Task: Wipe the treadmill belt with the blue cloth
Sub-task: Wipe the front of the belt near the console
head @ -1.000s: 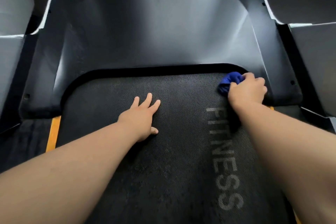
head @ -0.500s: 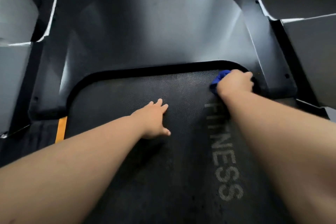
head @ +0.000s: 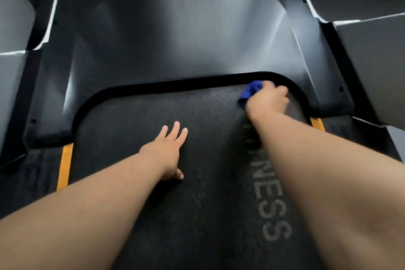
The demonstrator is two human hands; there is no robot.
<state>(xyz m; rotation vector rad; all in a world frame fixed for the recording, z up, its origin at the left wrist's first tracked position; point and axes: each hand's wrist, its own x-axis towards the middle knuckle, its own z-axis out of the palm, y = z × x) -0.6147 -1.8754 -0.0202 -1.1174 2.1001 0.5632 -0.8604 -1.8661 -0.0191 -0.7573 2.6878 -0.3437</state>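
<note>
The dark textured treadmill belt (head: 135, 120) fills the lower middle of the head view, with grey lettering along its right side. My right hand (head: 268, 99) grips the bunched blue cloth (head: 251, 92) and holds it down on the belt's far right corner, close to the black rim of the motor cover. Most of the cloth is hidden under the fingers. My left hand (head: 166, 151) rests flat on the middle of the belt with fingers straight and spread.
The black motor cover (head: 186, 35) rises just beyond the belt's front edge. Orange strips (head: 64, 164) run along both sides of the belt, with dark side rails outside them. Grey panels (head: 372, 55) stand at the far left and right.
My right hand with the cloth has slid a little left and forward along the belt's front edge. The left hand stays pressed on the belt in about the same place.
</note>
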